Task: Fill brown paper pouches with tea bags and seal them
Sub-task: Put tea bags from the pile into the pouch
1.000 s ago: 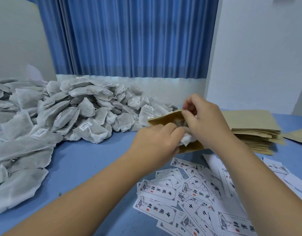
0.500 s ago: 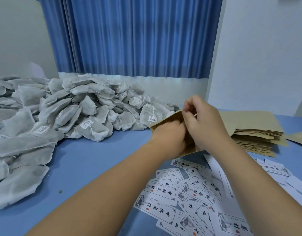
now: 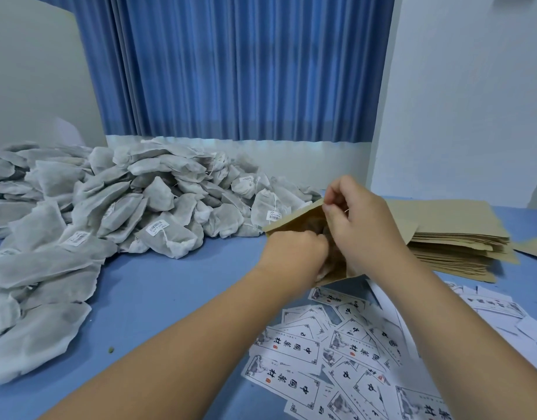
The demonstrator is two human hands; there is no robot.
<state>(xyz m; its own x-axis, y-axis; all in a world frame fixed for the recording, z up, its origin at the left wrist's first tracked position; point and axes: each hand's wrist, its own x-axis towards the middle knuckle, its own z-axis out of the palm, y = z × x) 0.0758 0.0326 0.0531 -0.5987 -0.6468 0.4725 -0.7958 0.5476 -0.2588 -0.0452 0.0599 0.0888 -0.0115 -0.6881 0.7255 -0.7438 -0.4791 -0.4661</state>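
My right hand [image 3: 362, 227] pinches the upper rim of a brown paper pouch [image 3: 294, 221] and holds its mouth wide, facing left. Into that mouth reaches my left hand [image 3: 294, 253], fingers curled round a white tea bag [image 3: 323, 271] of which only a corner shows under the hand. The rest of the bag and the fingertips are hidden inside the pouch. The pouch hangs a little above the blue table [image 3: 158, 286].
A big heap of grey-white tea bags [image 3: 115, 207] covers the table's left and back. A stack of flat brown pouches [image 3: 455, 241] lies at the right. Several printed white labels [image 3: 337, 353] are scattered in front, under my forearms. Blue curtain and white wall behind.
My left hand has pushed the tea bag deeper into the pouch; less of the white bag shows now. My right hand keeps the pouch mouth held apart.
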